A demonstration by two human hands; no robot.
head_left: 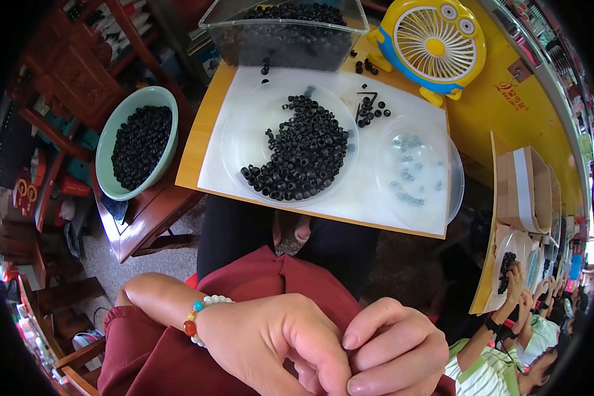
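L hand [277, 343] and R hand [393, 353] touching, low in frame over red garment [244, 277]. Fingers curled tog.; held item, if any, not visible, grip cannot tell. Black beads [300, 152] heaped in clear dish [244, 142] on table ahead, well apart from hands. Green bowl [112, 138] of beads at left.

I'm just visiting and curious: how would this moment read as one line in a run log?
left hand: against right hand, hold unclear | right hand: fingers curled, contents hidden | clear dish: black beads, untouched | green bowl: more beads
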